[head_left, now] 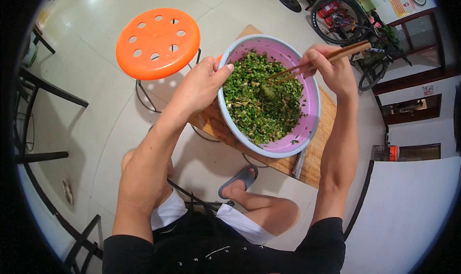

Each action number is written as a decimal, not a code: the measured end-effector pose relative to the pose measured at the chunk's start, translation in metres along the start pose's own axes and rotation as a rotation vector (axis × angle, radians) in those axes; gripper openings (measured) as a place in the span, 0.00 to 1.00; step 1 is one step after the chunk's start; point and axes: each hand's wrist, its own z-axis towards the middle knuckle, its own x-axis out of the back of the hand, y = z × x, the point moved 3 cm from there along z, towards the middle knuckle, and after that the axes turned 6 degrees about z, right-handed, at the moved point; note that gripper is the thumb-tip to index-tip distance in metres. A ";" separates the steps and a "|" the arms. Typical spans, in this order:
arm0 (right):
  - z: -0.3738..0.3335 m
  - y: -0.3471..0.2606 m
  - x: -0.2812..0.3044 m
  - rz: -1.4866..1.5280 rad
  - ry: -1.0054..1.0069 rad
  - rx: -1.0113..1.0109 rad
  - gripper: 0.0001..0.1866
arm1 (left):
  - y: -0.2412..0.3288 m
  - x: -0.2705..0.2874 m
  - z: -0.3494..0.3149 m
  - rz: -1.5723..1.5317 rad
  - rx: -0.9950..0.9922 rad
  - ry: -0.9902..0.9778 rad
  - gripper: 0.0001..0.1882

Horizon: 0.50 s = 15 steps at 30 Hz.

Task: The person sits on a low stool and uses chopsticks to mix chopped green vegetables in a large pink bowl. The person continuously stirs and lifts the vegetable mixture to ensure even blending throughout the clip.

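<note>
A large pink basin with a pale blue rim holds a heap of finely chopped greens, with paler brownish bits mixed in. My left hand grips the basin's left rim, thumb over the top and fingers curled outside, mostly hidden. Over the right rim, my right hand is closed around wooden chopsticks. Their tips slant down into the middle of the greens, where the mixture looks blurred. Beneath the basin lies a wooden board.
An orange round stool with holes stands at the far left of the basin. What looks like a knife blade shows at the board's near edge. Dark chair legs are on the left. A bicycle stands far right. My slippered foot rests on the tiled floor.
</note>
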 end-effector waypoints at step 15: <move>0.083 0.083 0.044 -0.020 -0.028 -0.148 0.13 | 0.006 0.002 -0.003 0.000 -0.020 0.032 0.22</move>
